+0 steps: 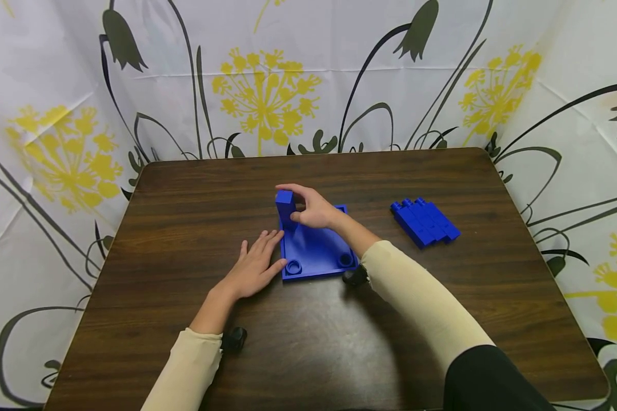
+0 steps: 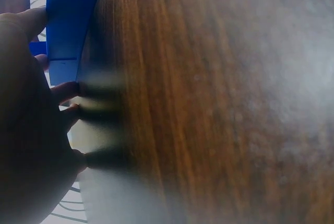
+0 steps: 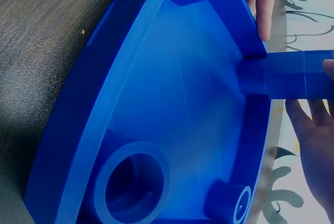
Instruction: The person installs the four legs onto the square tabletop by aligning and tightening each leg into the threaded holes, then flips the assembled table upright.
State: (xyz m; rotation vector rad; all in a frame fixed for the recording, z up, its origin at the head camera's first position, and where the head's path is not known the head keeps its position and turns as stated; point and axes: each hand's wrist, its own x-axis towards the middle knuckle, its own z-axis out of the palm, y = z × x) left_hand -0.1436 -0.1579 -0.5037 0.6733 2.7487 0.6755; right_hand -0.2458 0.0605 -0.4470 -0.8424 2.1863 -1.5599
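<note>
A shallow blue tray (image 1: 313, 251) with a raised rim lies on the table, with round sockets in its corners. My right hand (image 1: 316, 208) grips a blue square post (image 1: 285, 205) standing upright at the tray's far-left corner. In the right wrist view, the post (image 3: 297, 75) seems made of joined blocks, and its lower end meets that corner. My left hand (image 1: 254, 265) lies along the tray's left side, fingers extended and fingertips touching the rim. The left wrist view shows its thumb and fingers against the blue side wall (image 2: 70, 20).
Several blue block pieces (image 1: 424, 222) with pegs on their ends lie side by side, right of the tray. The dark wooden table (image 1: 195, 200) has a patterned flower curtain (image 1: 175, 85) behind it.
</note>
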